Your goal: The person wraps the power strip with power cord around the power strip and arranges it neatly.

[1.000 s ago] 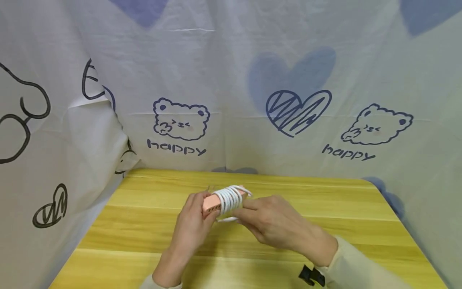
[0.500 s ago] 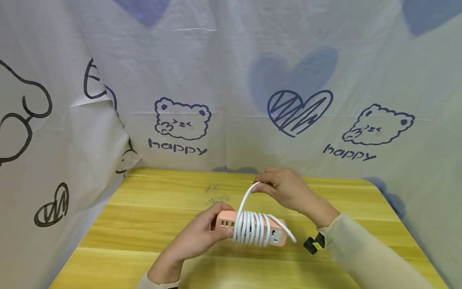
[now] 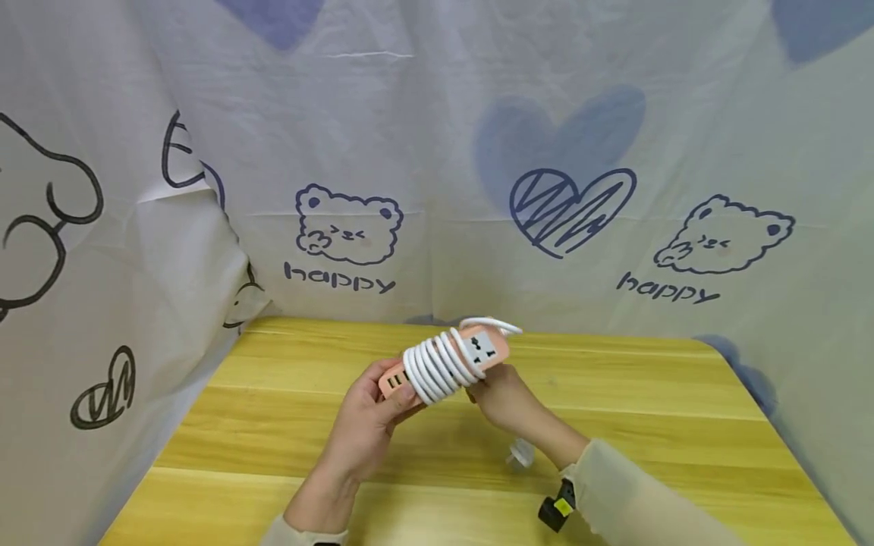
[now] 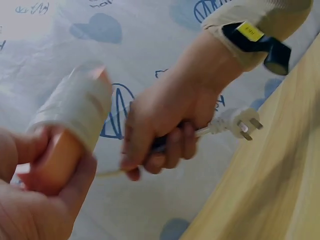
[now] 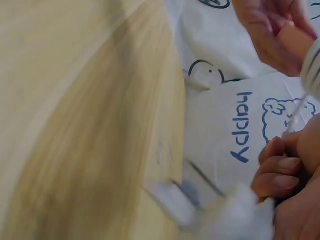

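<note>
A peach power strip (image 3: 502, 345) hangs tilted above the table, its white cord (image 3: 438, 368) wound round its middle in several turns. My left hand (image 3: 362, 421) grips the end with the USB ports, thumb on top. Below the socket end, my right hand (image 3: 508, 402) holds a free length of the cord in curled fingers. Just past that hand dangles the white plug (image 4: 242, 122), its metal prongs plain in the left wrist view; in the right wrist view the plug (image 5: 235, 215) is blurred. Something dark shows inside the right palm, too hidden to name.
Beneath the hands lies a yellow wood-grain table (image 3: 273, 447). A pale cloth (image 3: 437, 152) printed with hearts and bears hangs behind it and along the sides. A black strap with a small device (image 3: 556, 512) is on the right wrist.
My right hand has carried the cord over the strip and down behind its near side. The strip has moved left and tilted, its socket end now raised. The plug has come into view.
</note>
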`<state>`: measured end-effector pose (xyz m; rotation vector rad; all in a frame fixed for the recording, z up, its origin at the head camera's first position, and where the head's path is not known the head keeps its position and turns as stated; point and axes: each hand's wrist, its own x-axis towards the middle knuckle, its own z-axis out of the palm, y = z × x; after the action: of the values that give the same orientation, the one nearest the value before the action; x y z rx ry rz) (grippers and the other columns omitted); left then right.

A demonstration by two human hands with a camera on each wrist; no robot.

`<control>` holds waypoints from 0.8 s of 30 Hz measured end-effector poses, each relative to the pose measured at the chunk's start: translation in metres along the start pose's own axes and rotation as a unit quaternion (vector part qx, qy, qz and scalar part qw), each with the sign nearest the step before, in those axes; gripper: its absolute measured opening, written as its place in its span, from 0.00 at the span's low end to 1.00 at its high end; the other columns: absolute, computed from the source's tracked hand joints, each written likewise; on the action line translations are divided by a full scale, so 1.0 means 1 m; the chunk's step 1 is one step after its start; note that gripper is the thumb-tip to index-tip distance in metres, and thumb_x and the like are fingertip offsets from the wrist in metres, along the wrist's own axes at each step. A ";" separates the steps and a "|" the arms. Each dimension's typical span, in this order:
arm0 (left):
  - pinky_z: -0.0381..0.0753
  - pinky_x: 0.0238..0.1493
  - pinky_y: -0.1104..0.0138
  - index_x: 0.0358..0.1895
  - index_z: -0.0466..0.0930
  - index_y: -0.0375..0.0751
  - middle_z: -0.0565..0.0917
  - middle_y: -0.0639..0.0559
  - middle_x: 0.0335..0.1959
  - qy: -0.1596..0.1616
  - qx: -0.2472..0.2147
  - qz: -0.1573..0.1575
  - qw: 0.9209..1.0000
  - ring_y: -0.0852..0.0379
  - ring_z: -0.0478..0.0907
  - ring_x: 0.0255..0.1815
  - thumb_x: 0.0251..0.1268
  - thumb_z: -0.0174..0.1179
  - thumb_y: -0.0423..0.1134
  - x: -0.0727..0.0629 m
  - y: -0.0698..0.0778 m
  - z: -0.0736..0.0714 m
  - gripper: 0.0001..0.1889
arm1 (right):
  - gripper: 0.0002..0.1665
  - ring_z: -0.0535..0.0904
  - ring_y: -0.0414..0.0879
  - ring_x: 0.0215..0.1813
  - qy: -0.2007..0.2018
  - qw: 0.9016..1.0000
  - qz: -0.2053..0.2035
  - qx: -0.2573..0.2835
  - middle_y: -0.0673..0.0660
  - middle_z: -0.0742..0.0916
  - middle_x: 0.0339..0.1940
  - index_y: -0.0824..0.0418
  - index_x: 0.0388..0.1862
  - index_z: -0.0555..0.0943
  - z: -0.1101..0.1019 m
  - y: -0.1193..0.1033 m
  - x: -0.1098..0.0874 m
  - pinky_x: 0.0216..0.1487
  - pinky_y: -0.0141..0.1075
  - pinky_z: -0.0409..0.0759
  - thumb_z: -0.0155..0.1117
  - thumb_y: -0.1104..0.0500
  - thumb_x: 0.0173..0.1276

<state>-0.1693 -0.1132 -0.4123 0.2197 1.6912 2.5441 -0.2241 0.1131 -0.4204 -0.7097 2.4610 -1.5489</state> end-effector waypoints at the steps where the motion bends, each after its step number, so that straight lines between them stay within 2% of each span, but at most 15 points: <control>1: 0.87 0.59 0.62 0.66 0.68 0.28 0.79 0.44 0.59 0.028 -0.002 0.005 1.000 0.56 0.85 0.54 0.77 0.54 0.22 0.001 0.001 0.001 0.18 | 0.14 0.62 0.34 0.23 0.019 0.996 -0.002 -0.083 0.47 0.74 0.23 0.59 0.33 0.75 0.002 -0.002 -0.001 0.27 0.29 0.65 0.52 0.61 0.84; 4: 0.87 0.59 0.64 0.65 0.66 0.25 0.76 0.38 0.60 0.090 0.022 0.019 0.995 0.57 0.84 0.54 0.77 0.53 0.20 0.002 0.003 0.002 0.18 | 0.14 0.64 0.42 0.20 0.005 0.996 0.047 -0.074 0.52 0.78 0.23 0.59 0.39 0.81 0.003 -0.007 -0.006 0.22 0.35 0.65 0.55 0.54 0.85; 8: 0.87 0.54 0.70 0.66 0.67 0.29 0.77 0.35 0.60 0.146 0.112 0.040 0.982 0.57 0.83 0.52 0.76 0.57 0.23 0.002 0.002 -0.002 0.20 | 0.10 0.70 0.42 0.23 -0.031 0.997 0.064 -0.013 0.52 0.79 0.25 0.61 0.46 0.81 0.000 -0.010 -0.015 0.24 0.33 0.71 0.57 0.56 0.84; 10: 0.87 0.47 0.71 0.66 0.70 0.33 0.79 0.36 0.58 0.172 0.191 0.055 0.965 0.55 0.82 0.50 0.76 0.61 0.26 0.002 0.001 -0.004 0.20 | 0.09 0.71 0.41 0.24 -0.044 0.997 0.063 -0.021 0.52 0.79 0.26 0.62 0.49 0.82 -0.004 -0.013 -0.020 0.24 0.33 0.72 0.58 0.58 0.83; 12: 0.85 0.45 0.69 0.65 0.72 0.35 0.81 0.38 0.55 0.183 0.283 0.071 0.939 0.52 0.81 0.49 0.73 0.65 0.29 0.001 -0.002 -0.004 0.21 | 0.10 0.74 0.41 0.27 -0.059 0.993 0.027 -0.098 0.51 0.82 0.30 0.62 0.53 0.84 -0.008 -0.017 -0.025 0.27 0.34 0.75 0.60 0.59 0.81; 13: 0.84 0.44 0.67 0.64 0.73 0.36 0.81 0.39 0.54 0.185 0.331 0.079 0.922 0.51 0.81 0.48 0.72 0.66 0.30 0.001 -0.004 -0.004 0.21 | 0.11 0.76 0.41 0.29 -0.068 0.985 -0.004 -0.160 0.51 0.84 0.32 0.62 0.54 0.85 -0.010 -0.021 -0.027 0.29 0.35 0.77 0.62 0.60 0.80; 14: 0.82 0.43 0.65 0.63 0.74 0.36 0.82 0.40 0.53 0.183 0.381 0.082 0.903 0.50 0.80 0.46 0.70 0.68 0.31 0.001 -0.005 -0.004 0.22 | 0.11 0.76 0.41 0.31 -0.075 0.969 -0.044 -0.231 0.50 0.85 0.34 0.61 0.55 0.86 -0.013 -0.025 -0.029 0.31 0.35 0.77 0.64 0.61 0.78; 16: 0.80 0.41 0.62 0.62 0.77 0.35 0.82 0.41 0.51 0.161 0.452 0.078 0.874 0.49 0.79 0.44 0.68 0.71 0.32 0.000 -0.007 -0.003 0.22 | 0.12 0.77 0.42 0.36 -0.078 0.917 -0.143 -0.364 0.49 0.88 0.37 0.59 0.53 0.88 -0.018 -0.032 -0.030 0.37 0.35 0.79 0.68 0.62 0.73; 17: 0.80 0.40 0.61 0.61 0.78 0.35 0.83 0.42 0.49 0.140 0.475 0.069 0.866 0.50 0.79 0.42 0.66 0.72 0.33 0.000 -0.007 -0.003 0.22 | 0.12 0.77 0.41 0.38 -0.076 0.888 -0.190 -0.412 0.48 0.89 0.39 0.57 0.52 0.89 -0.021 -0.035 -0.030 0.40 0.35 0.79 0.71 0.62 0.71; 18: 0.79 0.38 0.61 0.60 0.79 0.35 0.83 0.43 0.47 0.113 0.484 0.052 0.866 0.50 0.79 0.40 0.66 0.72 0.34 -0.001 -0.008 -0.004 0.21 | 0.10 0.77 0.42 0.39 -0.074 0.864 -0.229 -0.442 0.47 0.90 0.38 0.56 0.49 0.90 -0.024 -0.037 -0.029 0.41 0.35 0.79 0.73 0.62 0.69; 19: 0.79 0.36 0.61 0.59 0.80 0.36 0.84 0.44 0.44 0.083 0.482 0.029 0.872 0.51 0.79 0.38 0.66 0.72 0.34 -0.001 -0.007 -0.005 0.21 | 0.10 0.76 0.41 0.38 -0.073 0.848 -0.257 -0.457 0.46 0.90 0.37 0.55 0.46 0.90 -0.027 -0.038 -0.028 0.41 0.34 0.78 0.75 0.62 0.67; 20: 0.80 0.34 0.61 0.59 0.80 0.37 0.84 0.45 0.42 0.050 0.474 0.005 0.879 0.53 0.79 0.36 0.66 0.72 0.34 -0.001 -0.007 -0.006 0.20 | 0.09 0.75 0.41 0.37 -0.073 0.838 -0.281 -0.461 0.45 0.90 0.36 0.53 0.43 0.91 -0.030 -0.038 -0.026 0.41 0.33 0.78 0.76 0.63 0.65; 21: 0.80 0.33 0.62 0.58 0.81 0.37 0.84 0.46 0.41 0.017 0.462 -0.015 0.887 0.54 0.79 0.34 0.66 0.72 0.34 -0.001 -0.007 -0.007 0.19 | 0.09 0.76 0.40 0.38 -0.074 0.837 -0.293 -0.456 0.44 0.91 0.36 0.52 0.42 0.91 -0.033 -0.038 -0.024 0.42 0.32 0.79 0.76 0.64 0.64; 22: 0.81 0.32 0.62 0.58 0.81 0.37 0.84 0.46 0.39 -0.015 0.449 -0.031 0.893 0.54 0.79 0.33 0.66 0.72 0.34 -0.001 -0.006 -0.008 0.19 | 0.10 0.77 0.39 0.39 -0.077 0.842 -0.298 -0.443 0.43 0.91 0.37 0.52 0.41 0.92 -0.036 -0.037 -0.023 0.44 0.32 0.79 0.77 0.64 0.64; 24: 0.82 0.32 0.62 0.57 0.81 0.37 0.84 0.47 0.37 -0.065 0.418 -0.057 0.904 0.54 0.80 0.32 0.67 0.71 0.34 -0.001 -0.004 -0.011 0.17 | 0.10 0.78 0.39 0.42 -0.085 0.859 -0.291 -0.412 0.43 0.90 0.38 0.51 0.40 0.92 -0.041 -0.033 -0.022 0.47 0.33 0.81 0.77 0.65 0.64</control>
<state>-0.1701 -0.1217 -0.4206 0.3075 2.5210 1.5270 -0.2093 0.1450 -0.3757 -1.7521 2.8569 -0.3647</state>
